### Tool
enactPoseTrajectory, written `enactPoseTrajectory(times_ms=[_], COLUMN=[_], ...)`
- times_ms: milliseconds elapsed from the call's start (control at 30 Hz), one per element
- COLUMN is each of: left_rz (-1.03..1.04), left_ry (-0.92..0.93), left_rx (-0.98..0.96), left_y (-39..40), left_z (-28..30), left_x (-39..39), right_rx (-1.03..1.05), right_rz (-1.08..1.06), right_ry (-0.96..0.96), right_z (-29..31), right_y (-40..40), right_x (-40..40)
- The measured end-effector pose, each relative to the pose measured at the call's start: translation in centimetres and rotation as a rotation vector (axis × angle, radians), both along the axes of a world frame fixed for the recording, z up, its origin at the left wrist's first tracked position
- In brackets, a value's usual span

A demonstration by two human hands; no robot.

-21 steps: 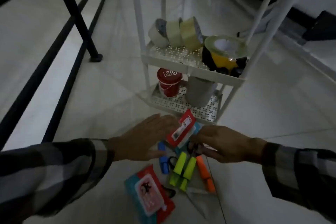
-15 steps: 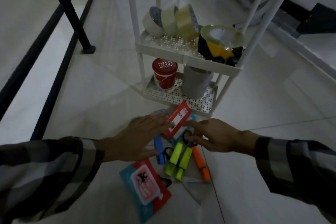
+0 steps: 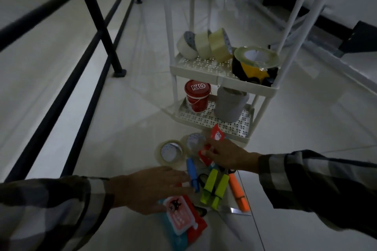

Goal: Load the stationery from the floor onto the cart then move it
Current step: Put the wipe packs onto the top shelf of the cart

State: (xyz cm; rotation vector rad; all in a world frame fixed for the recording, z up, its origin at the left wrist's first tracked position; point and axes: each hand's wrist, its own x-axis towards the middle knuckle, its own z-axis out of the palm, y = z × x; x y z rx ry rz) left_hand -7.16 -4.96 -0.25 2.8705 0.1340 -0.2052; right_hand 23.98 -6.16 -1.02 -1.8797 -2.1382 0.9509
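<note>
— Head view: what is the right hand (image 3: 228,158) gripping?
— Its fingers are closing on a red packet (image 3: 206,156), on the floor beside the cart (image 3: 214,79).
— The left hand (image 3: 151,187)?
— Spreading open, holding nothing, hovering just left of the markers (image 3: 214,188).

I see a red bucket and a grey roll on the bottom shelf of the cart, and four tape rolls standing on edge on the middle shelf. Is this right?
Not quite. The head view shows three tape rolls standing on edge on the middle shelf, not four. The red bucket and the grey roll are on the bottom shelf of the cart, as you say.
</note>
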Motion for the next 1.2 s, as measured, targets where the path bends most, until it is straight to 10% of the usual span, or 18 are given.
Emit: enactPoseTrajectory(times_ms=[233, 500, 800, 1200], left_rz=[-0.022, -0.027, 0.351, 0.948], left_ry=[0.071, 0.193, 0.329, -0.216], left_rx=[-0.042, -0.055, -0.463, -0.793], left_y=[-0.1, 0.8, 2.0, 3.3], left_z=[-1.0, -4.5, -0.9, 10.1], left_x=[0.4, 1.6, 3.3, 7.4], right_rx=[0.346, 0.170, 0.051, 0.310], right_rz=[-0.250, -0.498, -0.546, -0.415], right_ry=[0.160, 0.705, 0.708, 0.471], right_z=[2.1, 4.7, 6.2, 15.1], right_y=[-2.5, -6.5, -7.9, -4.7], right_x=[1.7, 1.3, 0.9, 2.6])
